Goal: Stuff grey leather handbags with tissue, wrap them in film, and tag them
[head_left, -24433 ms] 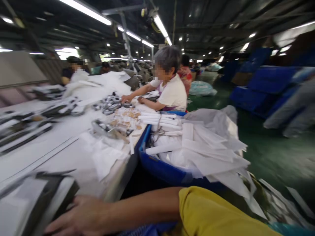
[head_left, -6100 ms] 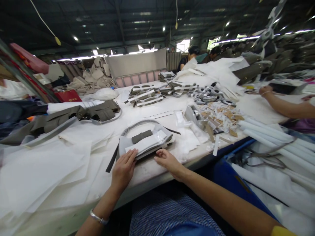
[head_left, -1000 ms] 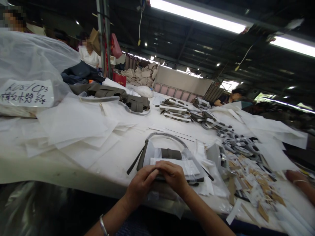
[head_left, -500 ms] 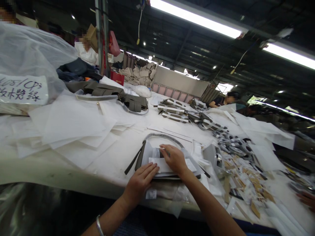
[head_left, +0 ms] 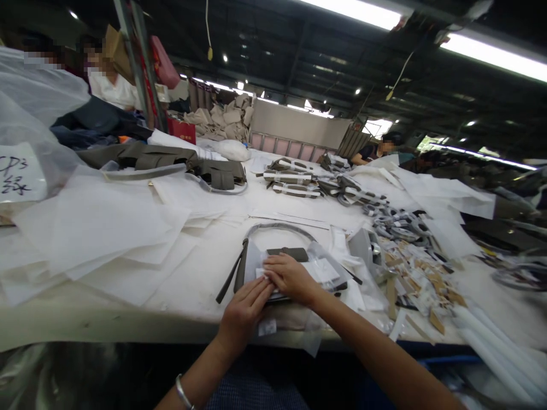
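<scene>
A grey handbag (head_left: 252, 263) with a curved handle lies flat near the table's front edge, with a dark tab, white paper and a clear plastic bag (head_left: 327, 267) on top. My left hand (head_left: 244, 310) lies flat at the bag's near edge, fingers stretched out and pressing down. My right hand (head_left: 289, 277) rests on the white paper on the bag, fingers curled and pressed against it, just above my left fingertips. What lies under the right fingers is hidden.
Sheets of white tissue paper (head_left: 98, 228) cover the left of the table. Several wrapped bags (head_left: 294, 185) and straps (head_left: 401, 219) lie further back, loose tags (head_left: 423, 285) and white rolls (head_left: 491, 347) to the right. A large plastic sack (head_left: 29, 114) stands far left. Other people sit at the back.
My right hand has drawn back from the dark tab toward my left fingertips. The left hand stays flat on the bag's near edge. The view has shifted slightly to the left.
</scene>
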`<action>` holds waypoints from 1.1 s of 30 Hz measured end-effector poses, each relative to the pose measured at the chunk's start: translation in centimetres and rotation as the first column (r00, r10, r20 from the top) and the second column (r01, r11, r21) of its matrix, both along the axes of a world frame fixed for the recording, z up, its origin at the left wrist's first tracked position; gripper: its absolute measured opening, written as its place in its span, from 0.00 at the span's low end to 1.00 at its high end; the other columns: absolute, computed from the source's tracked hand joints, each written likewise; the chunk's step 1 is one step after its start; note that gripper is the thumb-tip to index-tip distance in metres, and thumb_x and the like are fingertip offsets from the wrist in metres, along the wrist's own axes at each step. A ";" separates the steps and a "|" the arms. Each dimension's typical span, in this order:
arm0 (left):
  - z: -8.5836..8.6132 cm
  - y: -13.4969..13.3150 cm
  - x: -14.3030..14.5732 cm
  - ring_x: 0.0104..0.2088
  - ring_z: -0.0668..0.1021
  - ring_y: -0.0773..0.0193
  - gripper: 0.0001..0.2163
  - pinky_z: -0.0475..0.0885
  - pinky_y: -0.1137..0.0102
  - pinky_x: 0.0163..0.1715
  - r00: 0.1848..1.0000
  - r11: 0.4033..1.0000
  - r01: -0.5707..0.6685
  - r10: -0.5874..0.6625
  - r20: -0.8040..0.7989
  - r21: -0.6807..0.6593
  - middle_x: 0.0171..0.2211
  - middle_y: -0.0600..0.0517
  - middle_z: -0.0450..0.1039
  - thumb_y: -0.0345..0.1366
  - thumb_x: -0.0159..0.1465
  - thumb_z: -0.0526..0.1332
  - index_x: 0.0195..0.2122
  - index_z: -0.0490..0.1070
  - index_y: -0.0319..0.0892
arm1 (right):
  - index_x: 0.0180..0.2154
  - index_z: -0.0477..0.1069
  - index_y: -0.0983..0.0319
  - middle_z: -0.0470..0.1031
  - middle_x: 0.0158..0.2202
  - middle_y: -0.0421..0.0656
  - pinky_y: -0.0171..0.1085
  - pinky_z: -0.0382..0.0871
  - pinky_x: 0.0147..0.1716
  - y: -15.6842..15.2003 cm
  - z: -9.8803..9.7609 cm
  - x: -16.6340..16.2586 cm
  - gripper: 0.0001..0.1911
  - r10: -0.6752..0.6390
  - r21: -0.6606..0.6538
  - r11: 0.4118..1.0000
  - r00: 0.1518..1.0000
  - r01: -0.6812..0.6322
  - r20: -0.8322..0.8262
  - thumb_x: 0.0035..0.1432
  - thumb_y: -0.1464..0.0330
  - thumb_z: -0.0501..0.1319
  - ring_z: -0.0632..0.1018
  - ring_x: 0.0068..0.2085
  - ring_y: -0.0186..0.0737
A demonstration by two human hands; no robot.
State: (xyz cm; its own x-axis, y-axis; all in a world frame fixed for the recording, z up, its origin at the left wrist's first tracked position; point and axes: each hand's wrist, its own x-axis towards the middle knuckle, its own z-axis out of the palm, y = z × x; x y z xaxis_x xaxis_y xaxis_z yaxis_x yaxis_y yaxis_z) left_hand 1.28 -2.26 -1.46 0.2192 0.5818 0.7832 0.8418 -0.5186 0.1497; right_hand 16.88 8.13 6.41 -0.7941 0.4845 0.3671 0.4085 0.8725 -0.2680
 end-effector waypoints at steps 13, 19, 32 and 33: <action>0.3 -0.2 -0.2 0.60 0.70 0.54 0.23 0.68 0.55 0.60 0.998 0.997 0.016 -0.019 -0.052 -0.071 0.58 0.47 0.71 0.32 0.68 0.58 0.64 0.60 0.42 | 0.48 0.74 0.61 0.80 0.42 0.45 0.42 0.69 0.41 -8.0 -7.1 4.3 0.10 0.039 0.345 0.939 0.997 -0.013 -0.066 0.66 0.69 0.59 0.76 0.42 0.42; 0.5 0.0 -0.5 0.61 0.69 0.54 0.24 0.67 0.56 0.61 0.994 0.996 0.035 -0.043 -0.104 -0.081 0.59 0.46 0.69 0.32 0.68 0.58 0.65 0.58 0.40 | 0.36 0.76 0.61 0.77 0.30 0.41 0.38 0.67 0.38 -8.2 -6.8 3.7 0.07 0.092 0.284 0.958 0.979 -0.037 -0.183 0.66 0.70 0.59 0.74 0.34 0.36; 0.5 0.1 -0.1 0.61 0.69 0.55 0.25 0.69 0.55 0.60 0.995 0.995 0.042 -0.050 -0.088 -0.088 0.59 0.46 0.69 0.30 0.68 0.58 0.66 0.56 0.43 | 0.44 0.75 0.59 0.80 0.44 0.46 0.45 0.70 0.53 -9.3 -7.1 5.0 0.08 0.072 0.204 0.979 0.977 -0.031 -0.200 0.66 0.71 0.57 0.78 0.47 0.40; 0.5 0.1 -0.2 0.61 0.69 0.55 0.25 0.69 0.55 0.60 0.995 0.995 0.045 -0.052 -0.082 -0.088 0.59 0.46 0.69 0.30 0.68 0.57 0.66 0.56 0.43 | 0.46 0.74 0.60 0.80 0.46 0.47 0.46 0.69 0.54 -9.1 -7.2 4.9 0.10 0.056 0.193 0.981 0.975 -0.014 -0.214 0.67 0.72 0.56 0.78 0.50 0.40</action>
